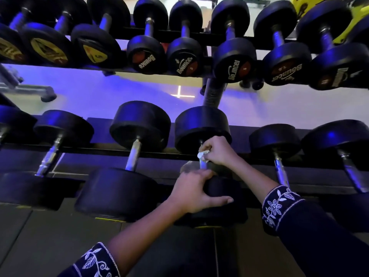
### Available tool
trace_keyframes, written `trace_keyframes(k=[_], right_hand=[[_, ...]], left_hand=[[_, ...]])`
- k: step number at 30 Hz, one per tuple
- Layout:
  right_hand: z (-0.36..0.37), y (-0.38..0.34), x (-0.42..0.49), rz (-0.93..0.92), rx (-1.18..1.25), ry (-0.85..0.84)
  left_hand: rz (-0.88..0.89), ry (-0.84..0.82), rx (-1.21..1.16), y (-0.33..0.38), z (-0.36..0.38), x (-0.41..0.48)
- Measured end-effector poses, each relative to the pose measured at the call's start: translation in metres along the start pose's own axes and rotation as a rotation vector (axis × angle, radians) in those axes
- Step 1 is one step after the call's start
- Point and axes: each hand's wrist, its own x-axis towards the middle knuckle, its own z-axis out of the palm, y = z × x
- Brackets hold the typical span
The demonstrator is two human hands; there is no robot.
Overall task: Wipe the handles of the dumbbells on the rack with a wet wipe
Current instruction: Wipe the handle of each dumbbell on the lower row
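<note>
Head view: the right hand (218, 150) clenches its fingers (208, 147) round the wet wipe (202, 155) on the handle (203, 164), and the left hand (196, 191) grasps the dumbbell (201, 126); hard rubbing may roll it.

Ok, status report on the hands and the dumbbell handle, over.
Right hand grips crumpled white wet wipe round chrome dumbbell handle. Left hand holds its black rubber near head. Nothing in the way.
</note>
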Motion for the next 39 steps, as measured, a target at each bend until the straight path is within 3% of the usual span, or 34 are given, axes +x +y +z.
trace_keyframes(k=[5,11,18,23,30,35,39], right_hand=[[0.007,0.011,-0.021,-0.039,0.019,-0.13],[0.011,0.007,-0.007,-0.036,0.034,0.165],[0.01,0.006,-0.028,-0.048,-0.003,-0.034],[0.009,-0.003,-0.003,-0.005,-0.025,0.181],[0.01,0.004,-0.028,-0.04,0.01,-0.001],[0.012,0.004,-0.003,-0.038,-0.015,0.219],[0.014,0.005,-0.017,-0.004,0.035,0.118]], left_hand=[[0.007,0.048,-0.033,0.0,0.005,-0.001],[0.018,0.03,-0.015,0.001,0.001,0.0],[-0.001,0.012,0.032,0.003,-0.003,0.007],[-0.027,0.013,0.036,0.0,-0.002,0.011],[-0.048,0.011,-0.021,-0.001,-0.003,0.009],[-0.058,0.001,-0.01,-0.003,-0.002,0.01],[-0.066,0.003,-0.048,-0.002,-0.003,0.009]])
